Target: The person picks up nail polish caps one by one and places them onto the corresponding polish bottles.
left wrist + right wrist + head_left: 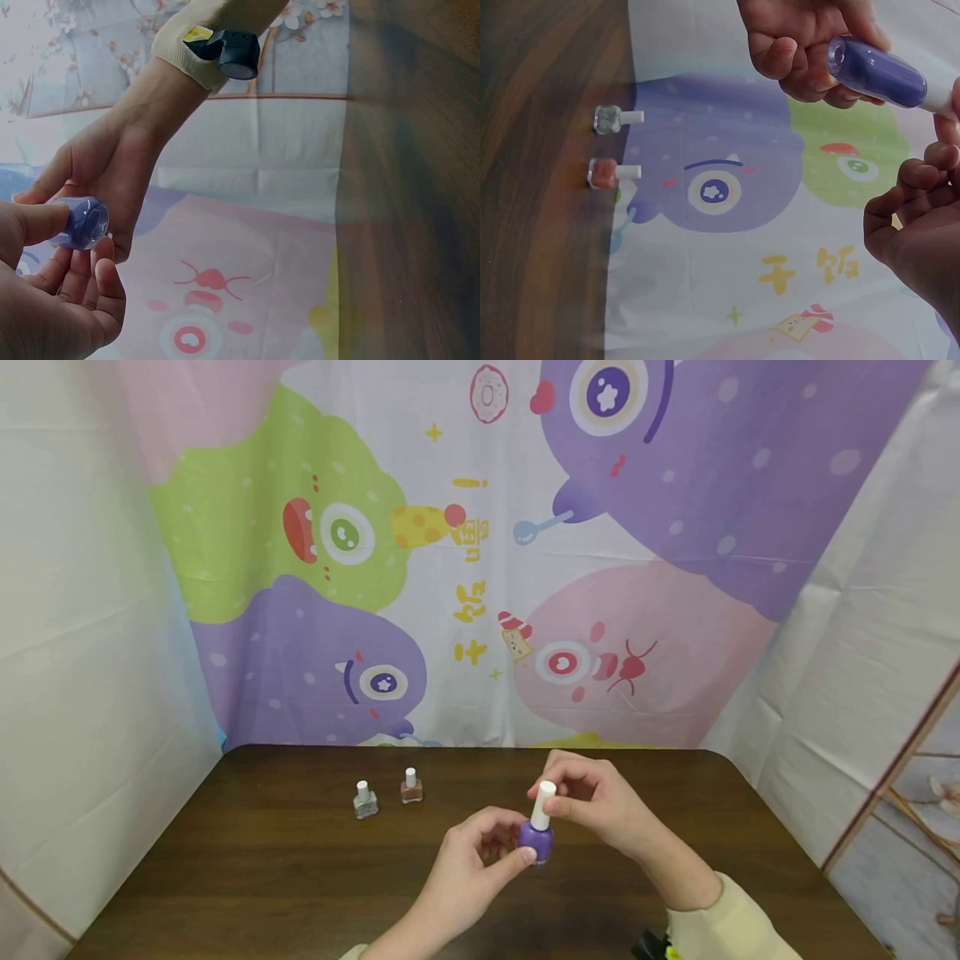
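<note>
A purple nail polish bottle point(536, 842) with a tall white cap point(543, 806) is held above the dark table, tilted slightly. My left hand point(472, 868) pinches its glass body between thumb and fingers. At the cap, my right hand point(600, 797) grips with thumb and fingertips. In the left wrist view the bottle's clear base point(94, 223) faces the camera, and the cap is hidden behind the fingers. The right wrist view shows the purple body point(881, 73) with the cap's lower end seated on its neck.
Two more nail polish bottles stand at the table's back left: a grey-green glittery one point(365, 803) and a brownish-pink one point(411, 788), both with white caps. The dark wooden table point(300, 877) ends at a cartoon-printed curtain point(480, 710). A black wrist camera point(238, 56) sits on the right sleeve.
</note>
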The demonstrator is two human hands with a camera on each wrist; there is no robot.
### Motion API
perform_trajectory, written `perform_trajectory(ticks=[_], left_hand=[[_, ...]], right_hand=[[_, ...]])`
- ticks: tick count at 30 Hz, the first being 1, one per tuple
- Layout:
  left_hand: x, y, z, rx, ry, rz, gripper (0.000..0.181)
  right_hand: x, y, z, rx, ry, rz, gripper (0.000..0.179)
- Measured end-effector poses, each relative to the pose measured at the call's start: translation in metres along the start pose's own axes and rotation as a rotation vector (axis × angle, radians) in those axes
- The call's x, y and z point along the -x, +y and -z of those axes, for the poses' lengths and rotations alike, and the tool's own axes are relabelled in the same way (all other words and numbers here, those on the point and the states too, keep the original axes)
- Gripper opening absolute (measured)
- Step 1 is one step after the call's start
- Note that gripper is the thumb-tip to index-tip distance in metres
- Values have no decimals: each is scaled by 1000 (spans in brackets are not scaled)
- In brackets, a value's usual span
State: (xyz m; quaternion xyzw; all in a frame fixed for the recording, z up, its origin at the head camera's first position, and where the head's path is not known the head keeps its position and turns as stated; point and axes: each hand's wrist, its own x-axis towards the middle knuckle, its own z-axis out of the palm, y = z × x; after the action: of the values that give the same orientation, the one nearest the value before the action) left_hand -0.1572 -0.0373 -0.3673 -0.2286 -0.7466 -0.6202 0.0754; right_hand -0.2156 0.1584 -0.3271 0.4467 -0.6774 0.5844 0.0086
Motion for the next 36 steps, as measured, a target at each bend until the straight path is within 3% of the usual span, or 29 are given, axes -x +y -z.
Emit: perform_trajectory(ticks=[17, 27, 36], left_hand=[[-2, -2, -3, -7, 17, -28, 20], [-3, -1, -4, 23, 24, 2, 21], [-3, -3, -5, 12, 36, -5, 21]], right_hand=[[0, 3, -4, 39, 78, 5, 16], [-1, 0, -8, 110, 152, 37, 22], [-1, 1, -12, 76, 166, 24, 28]])
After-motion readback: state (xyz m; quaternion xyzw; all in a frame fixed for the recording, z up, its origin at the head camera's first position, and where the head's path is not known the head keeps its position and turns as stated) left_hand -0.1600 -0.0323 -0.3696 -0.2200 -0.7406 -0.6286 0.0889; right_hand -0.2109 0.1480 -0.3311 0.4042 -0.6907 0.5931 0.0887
